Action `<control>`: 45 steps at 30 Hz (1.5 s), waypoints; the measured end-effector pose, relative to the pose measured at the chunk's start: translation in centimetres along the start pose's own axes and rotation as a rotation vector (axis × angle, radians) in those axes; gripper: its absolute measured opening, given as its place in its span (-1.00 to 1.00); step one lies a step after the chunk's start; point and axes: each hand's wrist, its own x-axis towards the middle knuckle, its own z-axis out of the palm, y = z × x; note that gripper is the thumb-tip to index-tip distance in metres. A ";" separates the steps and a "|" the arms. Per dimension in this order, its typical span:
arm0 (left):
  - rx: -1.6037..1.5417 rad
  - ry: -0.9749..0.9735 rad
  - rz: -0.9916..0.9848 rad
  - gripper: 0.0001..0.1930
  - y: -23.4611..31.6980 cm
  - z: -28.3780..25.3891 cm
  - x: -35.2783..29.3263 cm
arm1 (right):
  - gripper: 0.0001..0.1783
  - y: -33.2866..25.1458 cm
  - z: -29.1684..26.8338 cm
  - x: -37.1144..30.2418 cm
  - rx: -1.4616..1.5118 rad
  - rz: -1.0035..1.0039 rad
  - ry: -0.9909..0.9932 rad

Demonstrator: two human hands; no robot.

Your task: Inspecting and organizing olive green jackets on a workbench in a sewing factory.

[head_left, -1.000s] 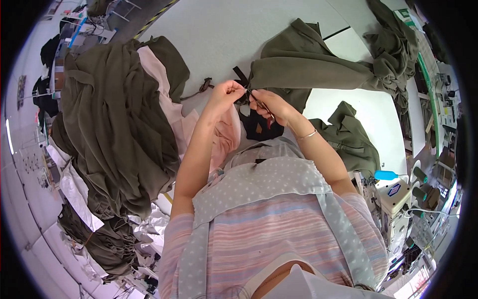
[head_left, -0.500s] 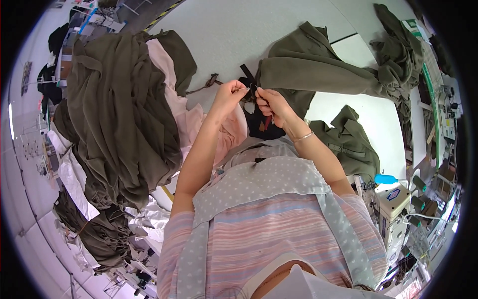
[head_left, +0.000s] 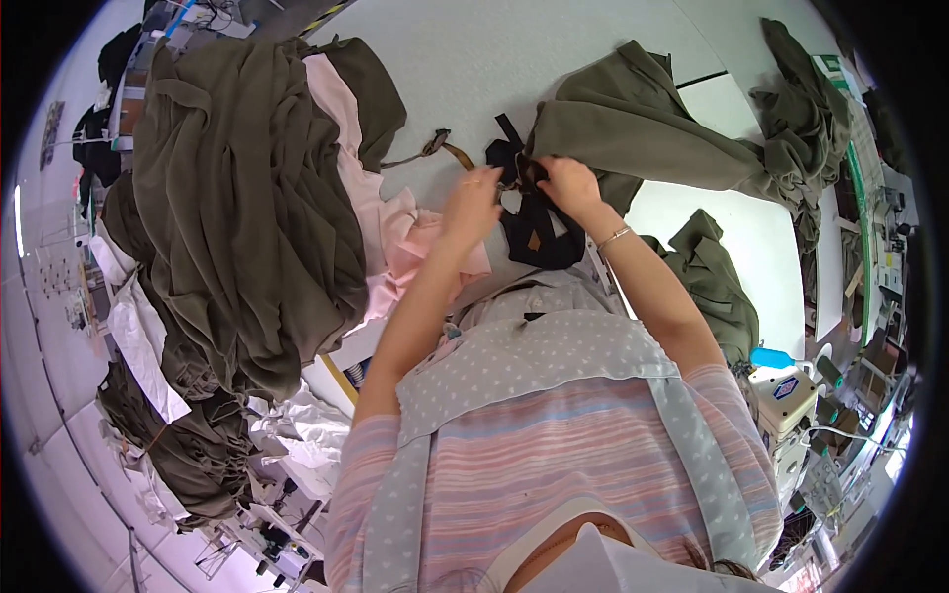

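A bundle of black fabric straps [head_left: 547, 244] lies on the pale table in front of me, looped and tangled, with a small brown patch on it. My right hand [head_left: 571, 188] is closed on an upper part of this black strap. Left of the bundle, my left hand [head_left: 472, 206] is beside the loose black ends, its fingers smeared by motion; whether it holds any strap is unclear. Just beyond it lies a thin cord [head_left: 433, 144] with a small dark piece and a brownish strip.
A large heap of olive fabric [head_left: 237, 208] and pink cloth [head_left: 407, 242] lie on the left. An olive garment [head_left: 643, 128] spreads to the right, with another olive piece [head_left: 710, 282] nearer. A sewing machine [head_left: 781, 390] stands at the right, a blue object [head_left: 771, 358] beside it.
The hands, close together before, have moved apart. My left hand has shifted slightly nearer me, and more of the black strap bundle shows below my right hand. The whole view has shifted a little.
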 end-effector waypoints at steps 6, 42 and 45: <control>-0.017 -0.101 -0.163 -0.48 -1.9 2.7 -0.5 | -0.68 2.0 -3.1 4.5 -0.125 0.231 0.024; 0.479 0.472 -0.141 -0.52 -2.2 -25.8 6.6 | -0.58 1.0 -36.8 5.3 0.550 0.097 0.035; -0.108 0.350 0.401 -0.63 7.3 -23.6 11.2 | -0.56 -4.7 -36.1 6.4 0.368 -0.114 -0.089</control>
